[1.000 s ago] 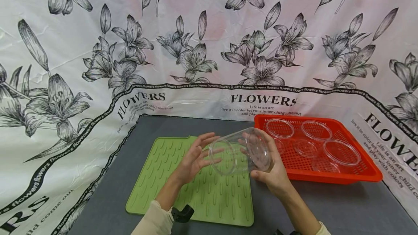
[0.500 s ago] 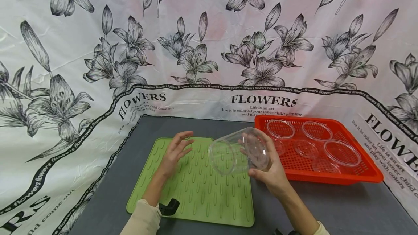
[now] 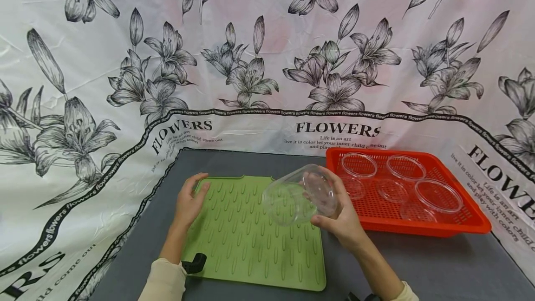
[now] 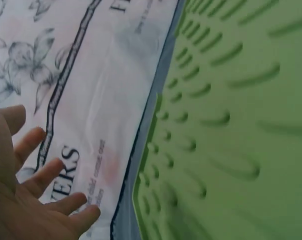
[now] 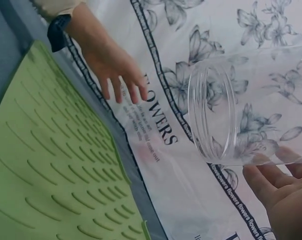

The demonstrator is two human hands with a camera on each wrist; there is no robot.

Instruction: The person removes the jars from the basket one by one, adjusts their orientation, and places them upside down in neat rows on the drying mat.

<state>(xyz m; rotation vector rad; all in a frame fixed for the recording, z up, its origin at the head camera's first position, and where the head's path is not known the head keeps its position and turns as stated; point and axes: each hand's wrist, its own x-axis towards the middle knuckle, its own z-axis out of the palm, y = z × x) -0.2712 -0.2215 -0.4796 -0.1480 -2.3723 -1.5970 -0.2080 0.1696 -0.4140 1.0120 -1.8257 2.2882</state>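
Note:
My right hand grips a clear plastic jar by its base end, holding it tilted on its side above the right part of a green ridged mat. The jar's mouth, with a threaded rim, points left; in the right wrist view the see-through jar appears with fingers curled beneath it. My left hand hovers over the mat's left edge, apart from the jar. Its fingers are spread and hold nothing in the left wrist view, where the hand shows at lower left.
A red perforated basket stands to the right on the grey tabletop, with several clear jars upright in it. A white flower-printed sheet hangs behind and along the sides. A dark strap sits on the left wrist.
My left hand has moved left, away from the jar's mouth to the mat's left edge. My right hand and the jar have shifted slightly left.

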